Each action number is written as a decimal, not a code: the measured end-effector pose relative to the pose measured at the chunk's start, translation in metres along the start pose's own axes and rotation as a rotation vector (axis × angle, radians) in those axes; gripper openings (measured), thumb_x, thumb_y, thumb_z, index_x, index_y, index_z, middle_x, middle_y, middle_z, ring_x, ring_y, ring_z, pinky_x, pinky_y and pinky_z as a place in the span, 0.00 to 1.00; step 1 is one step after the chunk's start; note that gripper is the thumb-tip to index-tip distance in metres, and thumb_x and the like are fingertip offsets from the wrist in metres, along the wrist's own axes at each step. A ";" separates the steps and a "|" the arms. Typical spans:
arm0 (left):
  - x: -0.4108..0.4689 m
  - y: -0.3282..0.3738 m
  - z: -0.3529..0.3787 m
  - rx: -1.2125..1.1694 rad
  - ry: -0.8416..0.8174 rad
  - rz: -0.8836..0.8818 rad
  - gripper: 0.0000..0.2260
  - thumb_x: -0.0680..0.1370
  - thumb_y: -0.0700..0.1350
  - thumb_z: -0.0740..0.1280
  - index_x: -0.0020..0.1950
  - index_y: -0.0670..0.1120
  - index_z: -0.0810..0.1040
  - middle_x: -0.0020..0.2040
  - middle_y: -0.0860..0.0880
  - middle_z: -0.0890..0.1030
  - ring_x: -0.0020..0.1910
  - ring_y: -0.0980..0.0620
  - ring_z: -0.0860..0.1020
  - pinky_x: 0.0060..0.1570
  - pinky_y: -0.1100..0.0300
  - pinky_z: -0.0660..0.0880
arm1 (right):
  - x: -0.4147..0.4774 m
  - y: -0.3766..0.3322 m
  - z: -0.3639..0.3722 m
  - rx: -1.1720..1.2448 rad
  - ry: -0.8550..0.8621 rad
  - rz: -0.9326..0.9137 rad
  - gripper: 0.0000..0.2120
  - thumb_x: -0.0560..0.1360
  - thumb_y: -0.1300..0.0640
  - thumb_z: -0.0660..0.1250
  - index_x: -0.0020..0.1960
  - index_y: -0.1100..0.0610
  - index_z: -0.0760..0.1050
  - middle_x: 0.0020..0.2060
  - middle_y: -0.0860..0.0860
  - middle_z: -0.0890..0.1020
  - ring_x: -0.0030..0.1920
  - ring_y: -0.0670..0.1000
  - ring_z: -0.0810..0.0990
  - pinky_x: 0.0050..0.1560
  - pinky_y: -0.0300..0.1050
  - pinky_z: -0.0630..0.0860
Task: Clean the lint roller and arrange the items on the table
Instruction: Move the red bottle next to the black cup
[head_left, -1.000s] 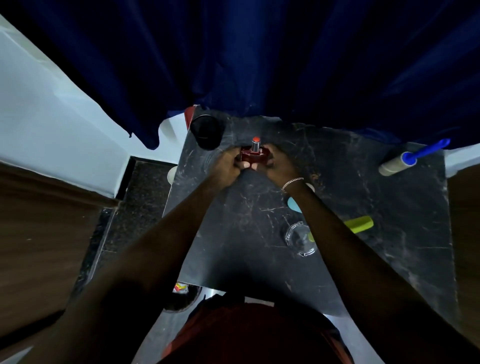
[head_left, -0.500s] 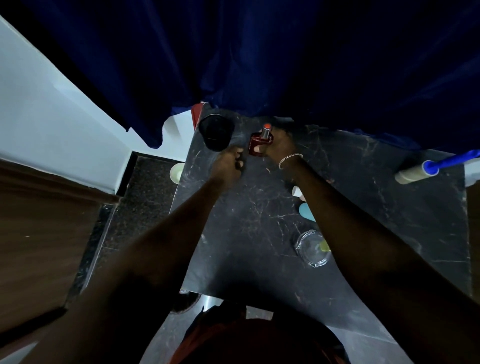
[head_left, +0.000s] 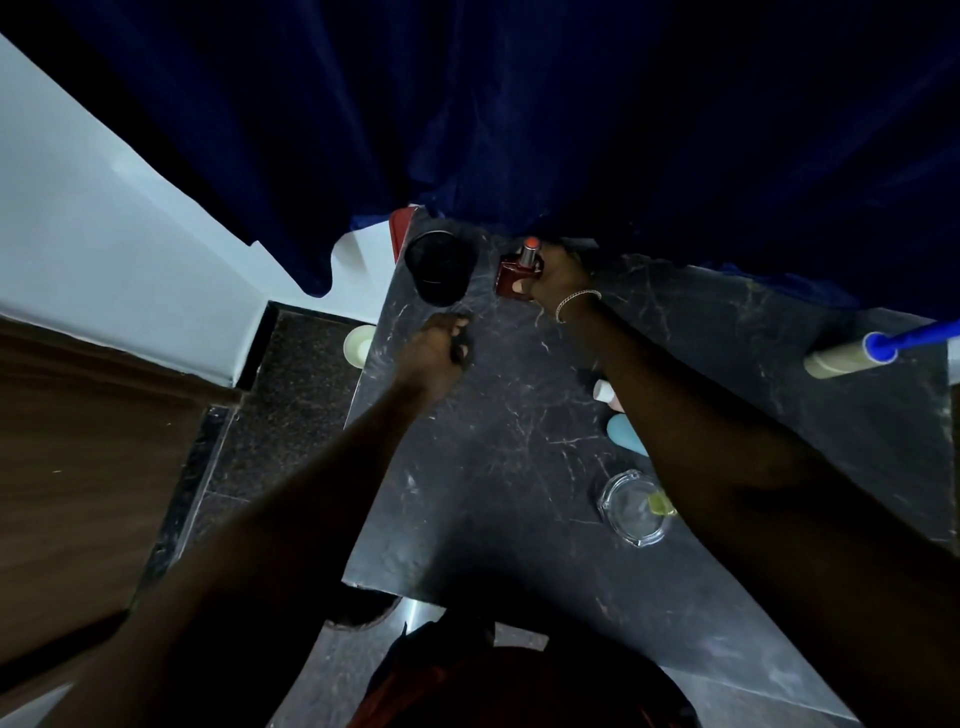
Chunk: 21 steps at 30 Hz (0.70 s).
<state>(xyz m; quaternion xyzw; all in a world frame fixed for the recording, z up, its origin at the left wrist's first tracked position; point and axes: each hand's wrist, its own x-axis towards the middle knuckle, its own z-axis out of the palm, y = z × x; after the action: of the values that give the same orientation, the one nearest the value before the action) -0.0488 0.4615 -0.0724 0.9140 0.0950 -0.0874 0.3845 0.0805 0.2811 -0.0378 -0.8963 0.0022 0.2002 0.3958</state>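
Head view:
- The right hand (head_left: 558, 275) alone gripped the red bottle (head_left: 508, 273), its fingers wrapped round the body and the thumb across the front. The bottle stood upright at about 12 o'clock on the worktop (head_left: 519, 467), close under the blue curtain (head_left: 571, 130).
- The black cup (head_left: 439, 270) stood just beside the bottle at its 9 o'clock, the two apart.
- The left hand (head_left: 434, 353) had let go of the bottle and hung at its 7 o'clock, above the worktop. Its fingers were clenched. Whether they held something small and dark could not be told.
- Against one second before, the bottle had gone from both hands, nearer the middle of the worktop, out to the far edge. Half a second before, the right hand already carried it alone, and it was now a little nearer the curtain.
- Judged from this, the bottle was being lined up next to the cup, so the arranging part was under way. Whether its base already rested on the worktop could not be told.
- The lint roller (head_left: 844, 358) lay untouched on its side at 2 o'clock, at the worktop's right edge, well apart from both hands. Cleaning it seemed not yet begun.
- A glass ashtray (head_left: 631, 506) sat at 4 o'clock. A pale blue thing (head_left: 626, 434) and a small white one (head_left: 602, 389) lay beyond it, partly hidden by the right forearm. None of these had shifted on the worktop.
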 end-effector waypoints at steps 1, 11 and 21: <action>0.000 0.001 -0.001 0.029 0.003 0.019 0.20 0.78 0.38 0.66 0.71 0.43 0.75 0.62 0.43 0.81 0.58 0.46 0.80 0.58 0.60 0.74 | 0.001 0.000 0.001 -0.001 0.005 -0.002 0.27 0.69 0.65 0.76 0.67 0.58 0.76 0.59 0.56 0.83 0.59 0.53 0.82 0.58 0.39 0.70; -0.002 -0.004 -0.001 0.032 0.001 -0.001 0.20 0.78 0.37 0.67 0.70 0.43 0.75 0.61 0.43 0.81 0.56 0.45 0.81 0.58 0.56 0.76 | 0.006 -0.001 0.008 0.000 0.007 0.013 0.29 0.70 0.65 0.75 0.69 0.57 0.75 0.61 0.56 0.82 0.63 0.55 0.79 0.60 0.38 0.69; -0.008 -0.004 -0.006 0.010 -0.027 0.007 0.23 0.76 0.35 0.68 0.71 0.43 0.75 0.63 0.42 0.81 0.60 0.43 0.80 0.62 0.52 0.78 | 0.005 0.005 0.004 -0.129 -0.069 -0.071 0.30 0.71 0.64 0.74 0.71 0.54 0.72 0.63 0.53 0.82 0.66 0.56 0.78 0.72 0.49 0.69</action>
<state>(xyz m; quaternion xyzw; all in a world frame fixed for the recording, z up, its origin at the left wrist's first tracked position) -0.0564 0.4673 -0.0690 0.9150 0.0860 -0.0986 0.3817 0.0831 0.2814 -0.0460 -0.9118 -0.0561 0.2168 0.3441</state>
